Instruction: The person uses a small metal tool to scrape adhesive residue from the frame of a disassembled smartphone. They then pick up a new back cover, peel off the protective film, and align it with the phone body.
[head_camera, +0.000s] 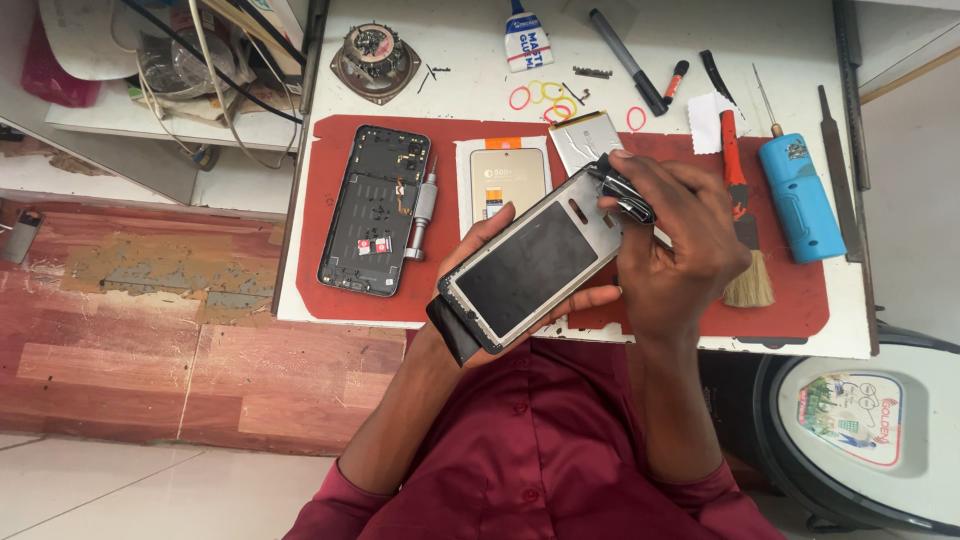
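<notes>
My left hand (478, 252) cradles a phone frame with a dark screen panel (528, 265) from beneath, tilted over the front edge of the red work mat (330, 150). My right hand (672, 240) grips the frame's upper right corner, fingers closed on a black flex strip (628, 195) there. Behind the frame lie a new display in white packaging (508, 176) and a silver battery (586, 138). An opened dark phone back shell (375, 210) rests on the mat's left, with a small grey screwdriver (424, 208) beside it.
Right of my hands lie a red-handled brush (742, 215), a blue cylindrical tool (798, 198), a metal file (834, 160) and pens (628, 60). A glue tube (526, 38), coloured rubber bands (540, 96) and a round speaker part (376, 60) sit at the back.
</notes>
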